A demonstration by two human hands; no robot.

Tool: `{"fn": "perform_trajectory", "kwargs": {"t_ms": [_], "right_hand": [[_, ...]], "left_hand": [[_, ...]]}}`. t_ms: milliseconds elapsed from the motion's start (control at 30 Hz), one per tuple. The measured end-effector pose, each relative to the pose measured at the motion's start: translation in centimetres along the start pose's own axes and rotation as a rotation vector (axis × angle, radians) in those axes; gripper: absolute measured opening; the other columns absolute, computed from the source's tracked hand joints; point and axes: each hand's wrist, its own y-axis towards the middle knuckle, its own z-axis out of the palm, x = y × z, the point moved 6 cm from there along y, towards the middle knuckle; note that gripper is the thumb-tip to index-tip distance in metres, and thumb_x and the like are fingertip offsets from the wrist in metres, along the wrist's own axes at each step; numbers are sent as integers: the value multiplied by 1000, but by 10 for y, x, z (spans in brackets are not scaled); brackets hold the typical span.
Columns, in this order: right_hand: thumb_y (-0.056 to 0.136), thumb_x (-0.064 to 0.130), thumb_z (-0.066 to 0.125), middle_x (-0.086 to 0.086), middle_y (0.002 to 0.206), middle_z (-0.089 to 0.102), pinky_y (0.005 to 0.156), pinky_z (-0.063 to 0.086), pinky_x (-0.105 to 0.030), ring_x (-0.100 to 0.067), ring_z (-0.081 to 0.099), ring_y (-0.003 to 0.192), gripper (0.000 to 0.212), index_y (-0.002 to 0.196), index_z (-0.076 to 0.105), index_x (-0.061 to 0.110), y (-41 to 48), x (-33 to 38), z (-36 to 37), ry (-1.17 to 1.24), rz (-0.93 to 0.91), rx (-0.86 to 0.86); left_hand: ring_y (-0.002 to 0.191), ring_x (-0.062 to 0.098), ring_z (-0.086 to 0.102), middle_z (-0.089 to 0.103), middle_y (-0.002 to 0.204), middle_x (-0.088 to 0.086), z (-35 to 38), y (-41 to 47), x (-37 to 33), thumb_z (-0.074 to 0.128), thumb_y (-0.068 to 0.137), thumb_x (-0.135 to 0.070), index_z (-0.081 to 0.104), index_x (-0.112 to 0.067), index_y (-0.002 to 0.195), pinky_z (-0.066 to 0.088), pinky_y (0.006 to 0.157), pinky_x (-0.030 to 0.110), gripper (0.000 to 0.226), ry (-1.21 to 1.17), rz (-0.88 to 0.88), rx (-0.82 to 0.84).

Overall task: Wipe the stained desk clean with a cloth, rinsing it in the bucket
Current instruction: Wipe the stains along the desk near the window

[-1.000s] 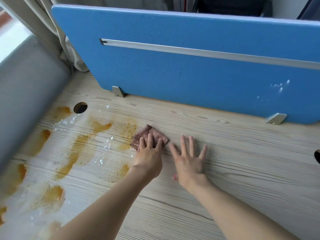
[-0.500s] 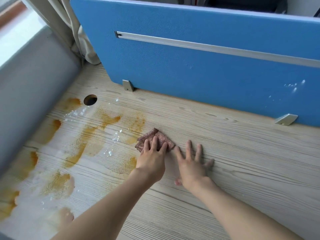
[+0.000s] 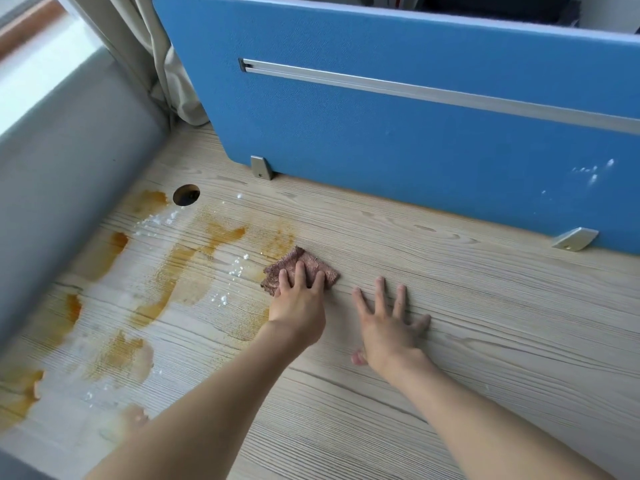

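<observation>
Left hand (image 3: 299, 303) flat, fingers straight, pressing the cloth (image 3: 313, 262) onto the desk (image 3: 485, 299); cloth pokes out past the fingertips (image 3: 298, 269). Right hand (image 3: 388, 329) splayed beside it, holding nothing

Both bare forearms reach forward. The left hand (image 3: 299, 299) lies palm-down, fingers straight and close together (pressing flat). The right hand (image 3: 388, 327), just beside it, rests palm-down with fingers splayed.

brown cloth (image 3: 300, 268); orange stains (image 3: 173, 271); blue partition (image 3: 415, 140)

Cloth (image 3: 300, 270) on desk (image 3: 450, 306), stains (image 3: 180, 271) left.
</observation>
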Motion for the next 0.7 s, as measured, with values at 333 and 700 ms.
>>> {"fn": "perform_trajectory", "kwargs": {"t_ms": [333, 700], "right_hand": [[83, 54, 73, -9, 161, -34, 108, 7, -80, -43, -25, 148, 117, 156, -17, 34, -10, 0, -6, -55, -40, -83], [79, 54, 76, -9, 160, -35, 106, 15, -80, -47, -26, 146, 123, 155, -19, 36, -17, 13, 6, -77, -49, -9]], "left_hand": [[151, 42, -9, -15, 166, 9, 3, -8, 9, 39, 93, -5, 2, -29, 159, 22, 121, 51, 79, -53, -22, -3], [151, 38, -14, -18, 166, 3, -4, -5, -6, 37, 91, -6, 4, -28, 160, 8, 124, 47, 80, -57, 77, -9]]}}
